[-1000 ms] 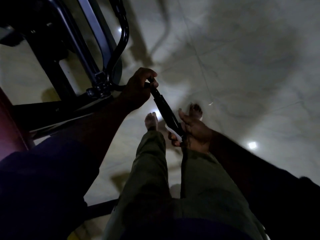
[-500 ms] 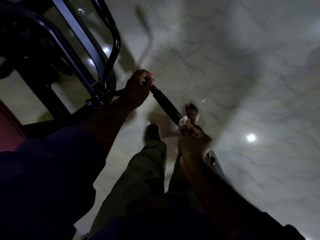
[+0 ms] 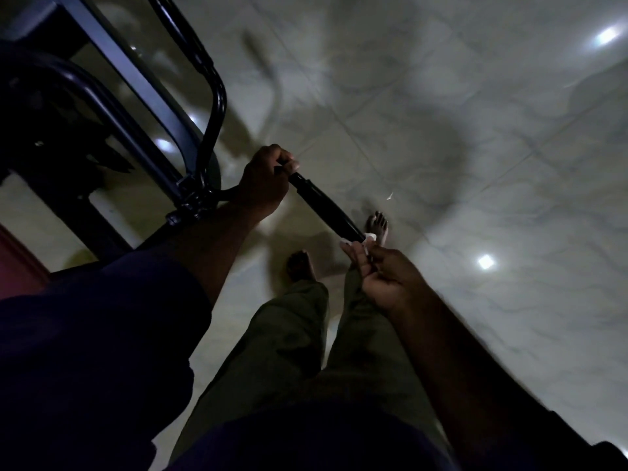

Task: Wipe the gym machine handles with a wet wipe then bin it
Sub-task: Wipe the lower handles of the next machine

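Observation:
A black padded handle [image 3: 324, 209] sticks out from the gym machine toward me, slanting down to the right. My left hand [image 3: 263, 183] grips the bar at the handle's upper end, near the machine's joint. My right hand [image 3: 377, 278] is closed around the handle's lower end with a white wet wipe [image 3: 368, 239] pressed between fingers and grip. Only small white edges of the wipe show past the fingers.
The dark machine frame [image 3: 142, 96] with its curved black bar [image 3: 217, 96] fills the upper left. My two bare feet [image 3: 377, 224] stand on glossy pale marble floor [image 3: 475, 164] below the handle. A red panel [image 3: 17, 263] sits at the left edge.
My right hand with the wipe has stayed near the handle's lower end, turning around it. The left hand has kept its grip. The camera has tilted, shifting the view.

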